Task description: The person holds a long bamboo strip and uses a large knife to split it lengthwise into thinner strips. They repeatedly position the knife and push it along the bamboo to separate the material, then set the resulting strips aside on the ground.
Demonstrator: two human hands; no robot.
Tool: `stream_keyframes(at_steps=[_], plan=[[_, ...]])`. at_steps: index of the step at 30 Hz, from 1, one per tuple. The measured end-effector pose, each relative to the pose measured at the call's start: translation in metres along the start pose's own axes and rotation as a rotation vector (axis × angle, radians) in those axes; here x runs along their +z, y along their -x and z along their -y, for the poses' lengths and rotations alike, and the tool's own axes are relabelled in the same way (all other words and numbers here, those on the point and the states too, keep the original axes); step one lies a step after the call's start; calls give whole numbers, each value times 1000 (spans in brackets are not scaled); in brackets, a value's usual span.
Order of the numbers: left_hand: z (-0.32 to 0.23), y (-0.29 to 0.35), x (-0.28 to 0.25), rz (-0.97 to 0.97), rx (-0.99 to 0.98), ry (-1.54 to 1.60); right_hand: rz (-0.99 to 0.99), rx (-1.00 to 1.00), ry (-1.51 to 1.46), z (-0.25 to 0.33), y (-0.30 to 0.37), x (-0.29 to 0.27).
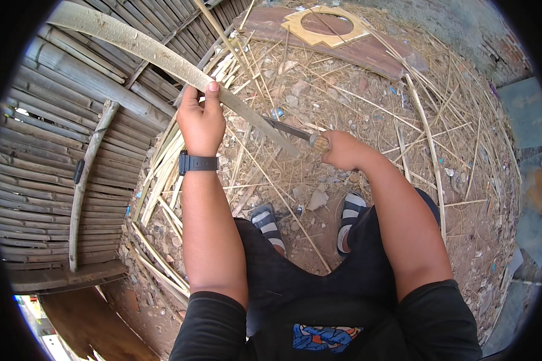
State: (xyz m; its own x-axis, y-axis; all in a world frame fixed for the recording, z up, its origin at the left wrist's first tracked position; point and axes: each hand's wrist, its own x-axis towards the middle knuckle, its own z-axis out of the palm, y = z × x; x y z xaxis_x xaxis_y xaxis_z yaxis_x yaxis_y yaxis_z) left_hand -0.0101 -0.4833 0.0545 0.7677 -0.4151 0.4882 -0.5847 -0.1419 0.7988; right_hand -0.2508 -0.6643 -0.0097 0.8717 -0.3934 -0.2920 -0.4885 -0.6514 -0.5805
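A long, pale split-bamboo strip (141,49) slants from the upper left down to the middle of the view. My left hand (201,125) is closed around it, thumb on top, with a dark watch on the wrist. My right hand (345,150) grips a knife (295,130) by its light, wrapped-looking handle. The dark blade points left toward the strip and passes behind its lower part; whether the edge touches it I cannot tell. The strip's lower end hangs free, left of the knife handle.
A bamboo-slat wall (60,162) stands at the left, with loose bamboo strips along its foot. Stones and thin slivers litter the dirt ground. A yellowish board with a round hole (295,27) lies on a reddish plank (262,24) at the back. My sandalled feet (268,224) are below.
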Motion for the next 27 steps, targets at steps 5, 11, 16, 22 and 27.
stream_keyframes(at_steps=[5, 11, 16, 22, 27], plan=[[-4, 1, 1, -20, -4, 47, 148, 242, -360, -1, -3, -1], [-4, 0, 3, -114, 6, 9, -111, 144, 91, 27, 5, 30], [-8, 2, 0, -170, -78, -18, -77, 254, 229, 51, -1, 46], [-1, -1, -2, -188, -69, -52, -52, 272, 189, 20, -29, 69], [20, -8, -10, -218, -116, 30, -81, 210, 152, 2, -44, 89]])
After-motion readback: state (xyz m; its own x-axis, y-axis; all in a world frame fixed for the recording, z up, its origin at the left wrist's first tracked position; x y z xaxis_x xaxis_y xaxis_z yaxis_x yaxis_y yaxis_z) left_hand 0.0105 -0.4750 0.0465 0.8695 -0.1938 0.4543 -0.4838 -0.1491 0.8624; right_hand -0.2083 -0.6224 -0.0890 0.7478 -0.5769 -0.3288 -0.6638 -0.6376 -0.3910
